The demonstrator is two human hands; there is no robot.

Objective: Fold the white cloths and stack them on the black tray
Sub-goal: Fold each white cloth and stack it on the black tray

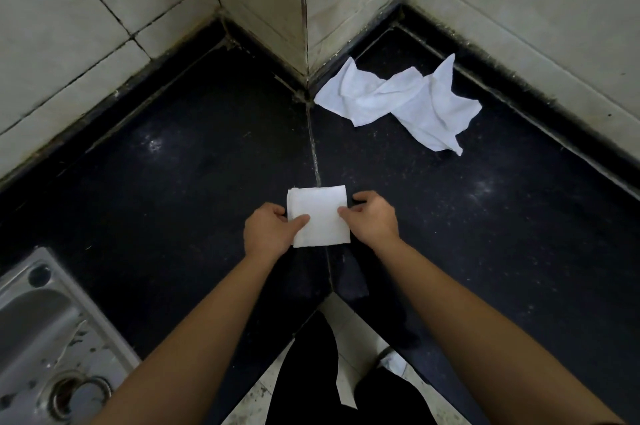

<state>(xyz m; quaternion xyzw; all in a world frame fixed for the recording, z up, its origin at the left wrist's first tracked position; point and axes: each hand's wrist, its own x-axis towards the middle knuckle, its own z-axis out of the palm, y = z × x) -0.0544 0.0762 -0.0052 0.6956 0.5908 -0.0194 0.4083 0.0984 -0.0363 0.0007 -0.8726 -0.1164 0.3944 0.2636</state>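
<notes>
The folded white cloth (pixel 318 216) is a small, neat rectangle with its layered edges showing along its far-left corner, and I hold it between both my hands. My left hand (pixel 268 230) pinches its left edge, thumb lying on top and fingers tucked below. My right hand (pixel 372 216) pinches its right edge the same way, thumb on top and the other fingers curled at the side. The two hands are apart, with the cloth's width between them. I cannot tell whether the cloth rests flat on the black counter (pixel 173 182) or hangs just above it.

A pale seam (pixel 316 161) in the counter runs away from the folded cloth's far edge towards the tiled wall corner (pixel 304 9). Beyond the folded cloth and to its right, well apart from it, lies crumpled white cloth (pixel 398 102), unfolded, near the foot of the wall; I cannot tell how many pieces it is. Nearer to me than the folded cloth and far to its left is a steel sink (pixel 41 327) with its drain showing. Below the folded cloth, past the counter's inner corner, are my black trousers (pixel 304 372) over a pale tiled floor (pixel 346 320).
</notes>
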